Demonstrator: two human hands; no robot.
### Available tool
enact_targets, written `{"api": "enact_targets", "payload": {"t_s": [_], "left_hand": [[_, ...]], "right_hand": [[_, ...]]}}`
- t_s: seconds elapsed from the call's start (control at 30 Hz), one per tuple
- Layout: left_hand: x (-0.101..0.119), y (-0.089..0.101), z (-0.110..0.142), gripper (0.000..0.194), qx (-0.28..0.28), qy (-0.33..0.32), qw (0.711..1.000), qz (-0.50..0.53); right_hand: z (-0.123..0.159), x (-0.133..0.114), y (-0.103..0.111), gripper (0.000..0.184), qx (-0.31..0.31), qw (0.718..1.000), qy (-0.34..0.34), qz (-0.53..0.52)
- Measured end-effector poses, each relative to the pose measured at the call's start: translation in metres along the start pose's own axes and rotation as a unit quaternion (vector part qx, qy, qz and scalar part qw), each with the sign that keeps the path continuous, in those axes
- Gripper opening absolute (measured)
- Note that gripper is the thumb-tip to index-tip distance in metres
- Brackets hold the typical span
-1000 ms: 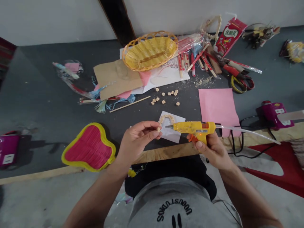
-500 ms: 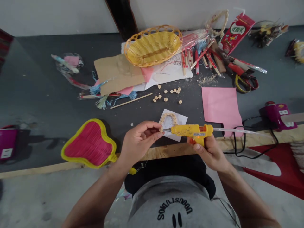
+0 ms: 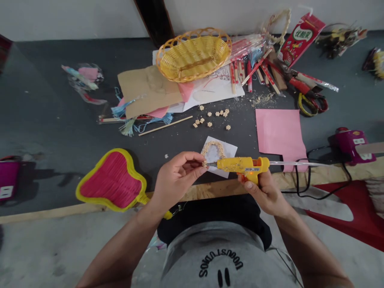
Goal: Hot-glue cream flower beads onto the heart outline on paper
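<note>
My right hand (image 3: 267, 194) grips a yellow hot glue gun (image 3: 240, 164) by its handle, a clear glue stick (image 3: 294, 163) poking out of the back. The nozzle points left at my left hand (image 3: 181, 174), whose thumb and fingertips pinch a small pale wooden flower-shaped piece (image 3: 205, 163). Just beyond, an arch of the same pale pieces (image 3: 213, 144) lies on a square of white paper (image 3: 229, 150). Several loose wooden pieces (image 3: 209, 124) are scattered farther back on the dark table.
A pink and yellow fan shape (image 3: 112, 180) lies left of my hands. Behind are a yellow basket (image 3: 195, 60), brown paper (image 3: 150, 92), scissors (image 3: 312, 100) and a red drink carton (image 3: 301, 38). Pink paper (image 3: 279, 132) and a black cable (image 3: 297, 184) lie to the right.
The view has shifted very slightly. Both hands, the glue gun and the pinched wooden piece keep nearly the same positions.
</note>
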State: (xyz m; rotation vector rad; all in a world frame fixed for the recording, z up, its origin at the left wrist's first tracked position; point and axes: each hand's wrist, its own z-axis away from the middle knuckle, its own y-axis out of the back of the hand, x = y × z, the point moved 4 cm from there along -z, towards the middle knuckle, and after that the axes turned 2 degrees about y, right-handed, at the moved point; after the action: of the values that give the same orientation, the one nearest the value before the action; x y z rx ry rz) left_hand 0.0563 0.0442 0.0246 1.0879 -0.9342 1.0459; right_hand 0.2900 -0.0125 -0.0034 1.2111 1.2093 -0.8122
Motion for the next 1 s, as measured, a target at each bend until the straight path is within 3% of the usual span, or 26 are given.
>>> {"api": "enact_targets", "payload": {"t_s": [0.33, 1.0], "left_hand": [[-0.0004, 0.0012, 0.0018, 0.015, 0.0, 0.003, 1.0, -0.016], [-0.0039, -0.0005, 0.0062, 0.014, -0.022, -0.036, 0.998, -0.038]], "right_hand": [[0.0024, 0.0027, 0.0014, 0.015, -0.006, 0.999, -0.006, 0.053], [0.0058, 0.0101, -0.0031, 0.018, 0.014, 0.999, -0.027, -0.04]]}}
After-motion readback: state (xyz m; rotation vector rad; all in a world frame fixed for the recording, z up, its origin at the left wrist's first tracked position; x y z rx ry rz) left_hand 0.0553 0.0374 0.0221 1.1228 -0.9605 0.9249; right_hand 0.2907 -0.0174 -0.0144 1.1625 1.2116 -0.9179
